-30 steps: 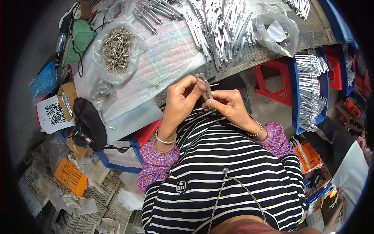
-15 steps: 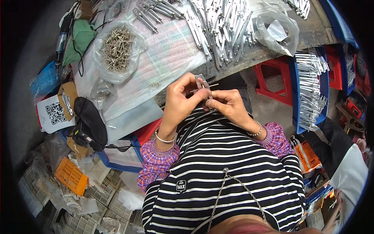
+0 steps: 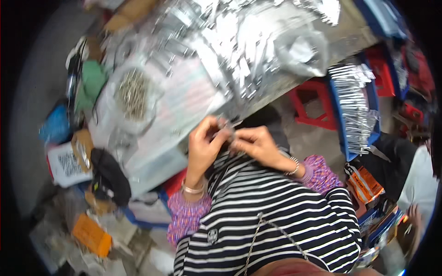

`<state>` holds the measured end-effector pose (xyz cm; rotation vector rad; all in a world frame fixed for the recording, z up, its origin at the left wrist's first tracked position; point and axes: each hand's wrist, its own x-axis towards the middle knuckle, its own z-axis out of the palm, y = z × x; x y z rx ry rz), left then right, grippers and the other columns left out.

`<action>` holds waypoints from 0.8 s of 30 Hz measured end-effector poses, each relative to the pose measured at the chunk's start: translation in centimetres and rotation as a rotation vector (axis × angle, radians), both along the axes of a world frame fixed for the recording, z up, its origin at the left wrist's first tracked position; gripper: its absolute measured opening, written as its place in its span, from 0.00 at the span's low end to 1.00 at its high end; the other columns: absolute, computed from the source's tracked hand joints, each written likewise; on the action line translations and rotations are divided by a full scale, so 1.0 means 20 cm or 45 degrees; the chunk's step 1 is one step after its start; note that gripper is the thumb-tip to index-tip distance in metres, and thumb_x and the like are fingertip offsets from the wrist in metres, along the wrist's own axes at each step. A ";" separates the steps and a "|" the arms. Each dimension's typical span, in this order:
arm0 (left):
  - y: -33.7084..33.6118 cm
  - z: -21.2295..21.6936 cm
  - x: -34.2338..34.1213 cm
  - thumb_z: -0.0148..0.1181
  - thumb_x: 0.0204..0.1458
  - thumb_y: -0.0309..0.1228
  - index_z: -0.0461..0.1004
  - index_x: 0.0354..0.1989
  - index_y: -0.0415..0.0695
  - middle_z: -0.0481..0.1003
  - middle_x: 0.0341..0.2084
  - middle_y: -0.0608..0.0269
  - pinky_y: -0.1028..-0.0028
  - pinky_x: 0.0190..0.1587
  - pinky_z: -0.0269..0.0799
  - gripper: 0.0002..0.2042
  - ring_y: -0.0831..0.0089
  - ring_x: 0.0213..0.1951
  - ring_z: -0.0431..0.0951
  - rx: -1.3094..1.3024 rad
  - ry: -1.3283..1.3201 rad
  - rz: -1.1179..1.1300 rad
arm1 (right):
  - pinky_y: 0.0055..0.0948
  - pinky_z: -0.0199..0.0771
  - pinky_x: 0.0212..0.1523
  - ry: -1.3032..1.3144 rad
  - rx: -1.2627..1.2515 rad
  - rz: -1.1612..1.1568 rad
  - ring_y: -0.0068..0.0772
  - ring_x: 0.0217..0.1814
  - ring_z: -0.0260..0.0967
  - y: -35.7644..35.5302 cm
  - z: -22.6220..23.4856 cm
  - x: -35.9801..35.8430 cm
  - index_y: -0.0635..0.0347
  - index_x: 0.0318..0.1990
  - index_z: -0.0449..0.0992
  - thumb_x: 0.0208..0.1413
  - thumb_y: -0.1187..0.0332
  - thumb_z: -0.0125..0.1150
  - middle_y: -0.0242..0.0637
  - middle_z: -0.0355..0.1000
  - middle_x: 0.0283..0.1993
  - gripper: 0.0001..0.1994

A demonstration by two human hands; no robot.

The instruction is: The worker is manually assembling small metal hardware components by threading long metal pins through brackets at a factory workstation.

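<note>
Above my lap, close to the table's near edge, both hands meet. My left hand (image 3: 204, 146) is closed with thumb and fingers round a small grey metal piece (image 3: 224, 124), smeared by motion. Pinched at its lower end is my right hand (image 3: 258, 143), thumb and forefinger together; what lies between those fingertips is too blurred to make out. On the table, ahead and left, sits an open clear plastic bag (image 3: 154, 99) of thin brass-coloured pins (image 3: 132, 94). A heap of shiny metal strips (image 3: 244, 46) covers the table's far middle.
Right of the heap stands another clear bag (image 3: 317, 64). A red stool (image 3: 322, 123) and a blue tray (image 3: 374, 143) full of metal strips are to the right. A black pouch (image 3: 110, 177) and printed card (image 3: 66, 177) hang near the left corner. Another person's hand (image 3: 414, 218) shows lower right.
The whole view has shifted and blurred, with the table and heap sliding left and down. My hands stay together at the metal piece and appear slightly lower in the picture.
</note>
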<state>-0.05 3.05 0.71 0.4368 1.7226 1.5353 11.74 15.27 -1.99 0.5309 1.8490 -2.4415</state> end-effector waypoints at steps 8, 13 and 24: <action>0.03 0.03 0.04 0.57 0.44 0.18 0.68 0.26 0.39 0.70 0.22 0.69 0.83 0.31 0.65 0.05 0.83 0.26 0.70 -0.061 0.048 -0.029 | 0.22 0.69 0.27 0.174 0.138 -0.134 0.21 0.23 0.69 -0.03 -0.08 0.03 0.69 0.33 0.75 0.49 0.72 0.56 0.36 0.72 0.20 0.08; 0.05 -0.02 0.04 0.59 0.50 0.25 0.71 0.36 0.37 0.70 0.24 0.68 0.83 0.29 0.63 0.07 0.82 0.26 0.69 0.105 0.046 0.119 | 0.21 0.72 0.30 0.079 -0.036 -0.104 0.21 0.26 0.71 0.11 0.03 0.07 0.68 0.42 0.73 0.52 0.72 0.55 0.36 0.73 0.25 0.11; 0.06 -0.04 0.01 0.56 0.52 0.24 0.72 0.37 0.35 0.70 0.20 0.67 0.83 0.28 0.62 0.07 0.82 0.23 0.67 0.034 -0.003 -0.013 | 0.21 0.72 0.22 -0.005 0.592 -1.240 0.24 0.22 0.70 1.76 0.15 0.17 0.70 0.47 0.68 0.56 0.72 0.49 0.40 0.73 0.28 0.14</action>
